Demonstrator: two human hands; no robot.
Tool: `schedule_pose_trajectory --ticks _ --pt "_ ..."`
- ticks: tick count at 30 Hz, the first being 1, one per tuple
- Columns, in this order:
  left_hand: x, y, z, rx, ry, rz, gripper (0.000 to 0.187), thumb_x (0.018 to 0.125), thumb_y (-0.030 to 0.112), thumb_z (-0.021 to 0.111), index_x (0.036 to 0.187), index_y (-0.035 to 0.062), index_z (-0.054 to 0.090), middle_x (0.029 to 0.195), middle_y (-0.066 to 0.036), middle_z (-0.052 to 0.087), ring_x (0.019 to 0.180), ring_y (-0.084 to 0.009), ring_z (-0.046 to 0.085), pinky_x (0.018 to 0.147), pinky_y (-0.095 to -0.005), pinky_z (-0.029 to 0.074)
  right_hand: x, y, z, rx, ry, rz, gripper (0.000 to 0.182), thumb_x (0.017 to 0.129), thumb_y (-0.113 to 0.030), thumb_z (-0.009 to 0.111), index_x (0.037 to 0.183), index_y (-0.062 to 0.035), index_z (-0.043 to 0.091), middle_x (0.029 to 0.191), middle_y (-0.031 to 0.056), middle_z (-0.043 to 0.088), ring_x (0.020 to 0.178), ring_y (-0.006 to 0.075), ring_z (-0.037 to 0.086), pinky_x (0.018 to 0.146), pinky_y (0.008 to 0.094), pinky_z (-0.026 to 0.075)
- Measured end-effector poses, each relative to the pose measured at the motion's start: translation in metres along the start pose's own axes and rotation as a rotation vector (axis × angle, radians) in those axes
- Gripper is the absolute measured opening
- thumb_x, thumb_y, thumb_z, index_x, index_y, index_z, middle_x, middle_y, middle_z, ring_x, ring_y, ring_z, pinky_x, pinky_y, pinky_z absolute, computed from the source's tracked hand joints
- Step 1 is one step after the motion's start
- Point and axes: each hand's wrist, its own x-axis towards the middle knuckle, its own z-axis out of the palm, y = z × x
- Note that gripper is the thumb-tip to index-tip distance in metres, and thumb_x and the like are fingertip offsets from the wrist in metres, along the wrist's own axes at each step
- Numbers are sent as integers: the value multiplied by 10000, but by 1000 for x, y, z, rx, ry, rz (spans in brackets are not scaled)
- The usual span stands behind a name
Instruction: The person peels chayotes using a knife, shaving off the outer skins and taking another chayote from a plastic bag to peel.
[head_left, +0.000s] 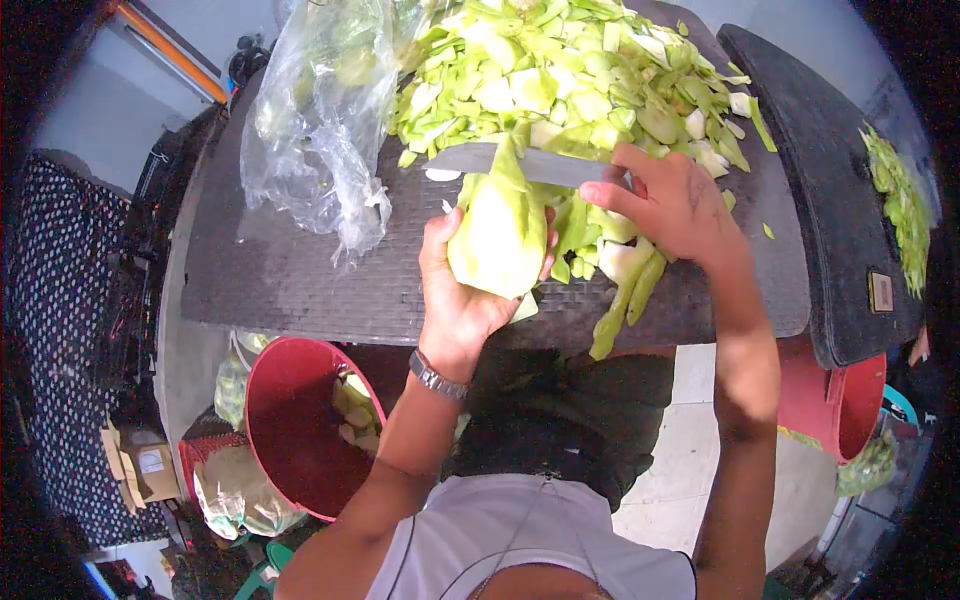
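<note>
My left hand [462,300], with a metal watch on its wrist, is wrapped round a pale green peeled vegetable [498,240] over the near part of the dark table. My right hand [665,200] grips a knife at its handle end. The knife's wide blade [465,158] points left and lies across the narrow top of the vegetable. Behind the blade a large heap of green and white cut pieces [560,85] covers the back of the table [310,290]. Long green peels [625,305] hang near the front edge, right of the vegetable.
A clear plastic bag [325,130] lies at the back left. Below the table's left side stands a red bucket [275,420] with scraps inside; another red bucket [858,405] is at the right. A second dark table [800,130] at right holds green strips [900,205].
</note>
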Motion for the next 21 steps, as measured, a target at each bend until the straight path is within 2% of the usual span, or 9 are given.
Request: schedule_pose_trajectory --ticks 4,6,9,12,14,15,16,18,21 --pt "-12 10 8 46 -90 79 761 922 576 562 1469 57 457 1366 -269 530 1165 -404 574 893 -549 534 13 36 -8 -74 143 92 651 921 -679 576 940 -36 678 790 205 682 780 375 699 725 493 534" --pt "-20 14 19 63 -6 165 764 930 596 548 1472 65 457 1367 -272 525 1162 -403 573 886 -549 533 8 27 -18 -55 110 208 627 934 -653 582 943 -33 675 817 214 682 789 372 695 729 486 529" --pt "-6 23 22 145 105 234 693 962 619 509 1399 83 534 1265 -199 614 1102 -368 613 903 -514 536 0 0 -18 13 173 205 604 933 -626 610 954 -25 662 784 208 678 764 375 690 712 472 522" --pt "-6 26 21 175 146 256 612 980 587 521 1341 97 582 1227 -132 662 1097 -349 634 958 -487 524 -14 -25 -14 190 91 264 557 922 -579 658 959 -24 651 723 181 668 672 354 681 652 446 518" --pt "-1 22 23 155 205 297 596 981 566 540 1344 95 579 1260 -128 655 1121 -356 628 978 -492 510 -27 -41 -8 290 24 161 462 912 -503 694 985 -48 653 618 126 588 553 287 608 557 403 455" --pt "-1 21 17 156 200 282 543 991 516 550 1336 98 589 1260 -105 664 1125 -306 640 979 -466 512 -34 -49 -4 342 -14 110 418 908 -465 712 998 -61 654 565 98 548 494 253 572 510 381 424" --pt "-1 20 14 157 194 266 491 1001 465 561 1328 100 599 1260 -82 672 1129 -255 651 980 -440 513 -39 -58 1 311 2 37 450 891 -499 721 971 -65 633 584 95 580 516 267 608 520 399 456" --pt "1 14 15 157 222 230 475 994 412 580 1339 85 580 1269 -85 657 1180 -267 619 1020 -480 493 -46 -72 6 249 38 -110 518 857 -566 739 916 -73 590 623 88 642 562 295 678 540 434 521" --pt "1 7 20 165 56 177 509 980 433 588 1339 72 575 1244 -120 670 1112 -289 654 996 -472 512 -46 -71 22 102 116 -226 582 817 -629 742 921 -90 550 627 77 651 594 315 692 546 443 528"
